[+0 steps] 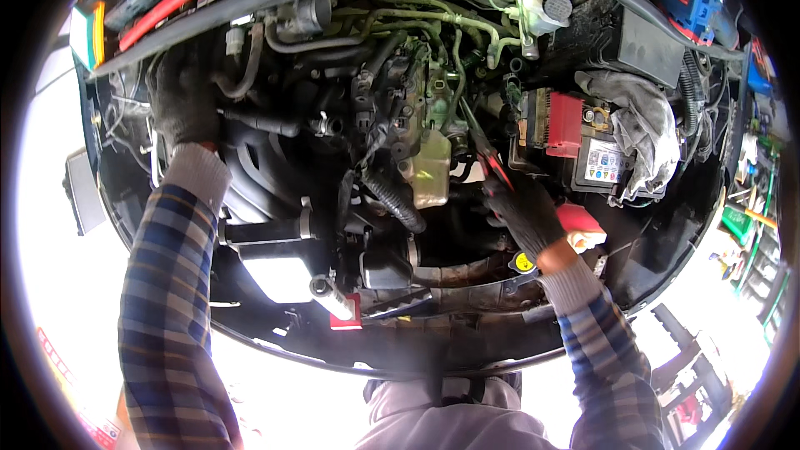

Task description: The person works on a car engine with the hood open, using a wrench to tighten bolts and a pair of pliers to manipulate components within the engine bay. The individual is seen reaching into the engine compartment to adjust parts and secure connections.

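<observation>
My right hand (525, 215), in a dark glove, is closed around a pair of long-nosed pliers (492, 162) with red and black handles. The narrow jaws point away from me into the engine bay, close to a pale translucent reservoir (432, 168) and a thin hose; what the tips touch is hidden. At the far left, my left hand (185, 104), also gloved, reaches in beside a curved black hose (247, 67). Its fingers blend into the dark parts, so their hold is unclear. Between my hands lies the black engine intake (258, 167).
Right of the pliers stands a battery (596, 158) with a red terminal cover (564, 123) and a grey cloth (646, 125) over it. A yellow cap (523, 262) and a pink cloth (581, 227) are by my right wrist. A blue power tool (693, 12) sits at the back right.
</observation>
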{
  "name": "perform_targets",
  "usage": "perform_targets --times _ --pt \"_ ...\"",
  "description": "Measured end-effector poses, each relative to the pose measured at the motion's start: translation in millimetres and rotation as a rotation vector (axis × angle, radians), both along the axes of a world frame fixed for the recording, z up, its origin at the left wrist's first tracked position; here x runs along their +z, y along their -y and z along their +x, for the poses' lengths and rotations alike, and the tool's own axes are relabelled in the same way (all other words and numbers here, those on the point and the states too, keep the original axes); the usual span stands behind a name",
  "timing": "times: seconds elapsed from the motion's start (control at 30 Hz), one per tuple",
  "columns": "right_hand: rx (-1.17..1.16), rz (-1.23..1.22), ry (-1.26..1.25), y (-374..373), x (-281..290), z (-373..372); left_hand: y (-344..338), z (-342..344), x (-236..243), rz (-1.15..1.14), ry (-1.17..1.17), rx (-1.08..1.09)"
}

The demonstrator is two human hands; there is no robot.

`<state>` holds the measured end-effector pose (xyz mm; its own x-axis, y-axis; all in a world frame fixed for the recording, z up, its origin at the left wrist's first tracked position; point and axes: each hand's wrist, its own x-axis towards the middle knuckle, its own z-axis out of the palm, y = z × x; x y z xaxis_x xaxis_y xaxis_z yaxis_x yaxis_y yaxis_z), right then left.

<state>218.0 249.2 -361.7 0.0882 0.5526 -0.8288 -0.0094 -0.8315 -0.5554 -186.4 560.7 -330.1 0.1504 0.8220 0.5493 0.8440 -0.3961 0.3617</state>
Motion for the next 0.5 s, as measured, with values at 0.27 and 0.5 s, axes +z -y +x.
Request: perform_targets --times 0.27,0.5 --pt "0.538 0.561 0.842 97 92 52 -10 0 21 -0.175 -0.026 -0.025" --pt "0.324 0.561 1.095 244 82 46 79 148 82 -0.012 -0.779 -0.747"
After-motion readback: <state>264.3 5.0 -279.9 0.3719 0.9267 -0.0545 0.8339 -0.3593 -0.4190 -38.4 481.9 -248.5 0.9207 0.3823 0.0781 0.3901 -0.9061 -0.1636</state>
